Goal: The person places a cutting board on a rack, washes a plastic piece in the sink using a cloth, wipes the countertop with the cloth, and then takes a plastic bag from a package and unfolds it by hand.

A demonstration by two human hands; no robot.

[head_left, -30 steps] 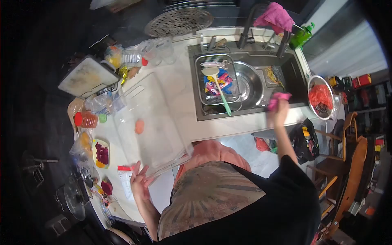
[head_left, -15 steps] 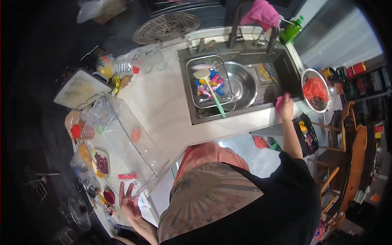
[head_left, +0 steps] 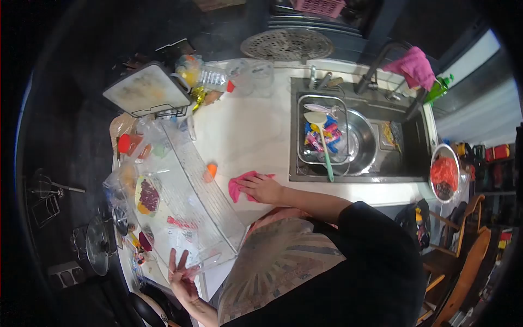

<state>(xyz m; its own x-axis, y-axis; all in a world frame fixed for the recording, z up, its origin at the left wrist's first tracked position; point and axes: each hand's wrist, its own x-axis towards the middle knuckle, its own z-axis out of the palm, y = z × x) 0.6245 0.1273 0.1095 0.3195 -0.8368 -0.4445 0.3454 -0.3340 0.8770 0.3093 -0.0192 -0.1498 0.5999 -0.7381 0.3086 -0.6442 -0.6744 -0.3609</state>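
Observation:
My right hand (head_left: 264,189) presses a pink cloth (head_left: 236,189) onto the white countertop (head_left: 239,131), fingers over it. The cloth lies between the sink and a long clear plastic bin (head_left: 218,229) with ribbed walls. At the bin's near end is my left hand (head_left: 185,280), two fingers stretched out and apart; whether it bears the bin's weight I cannot tell. A small orange object (head_left: 211,171) lies beside the bin's right wall. Through or behind the clear plastic show a tray of dark red pieces (head_left: 148,197) and a red-and-white wrapper (head_left: 181,222).
Right of the cloth is a sink (head_left: 403,158) with a wire basket (head_left: 322,162) holding a spatula (head_left: 325,144) and colourful packets. A steel bowl (head_left: 434,182) stands beyond it. At the back left are a cutting board (head_left: 144,87) and clear plastic containers (head_left: 256,73).
My right hand has brought the pink cloth left, from the sink's right front edge to the counter near the bin. The view has shifted left. My left hand stays at the bin's end.

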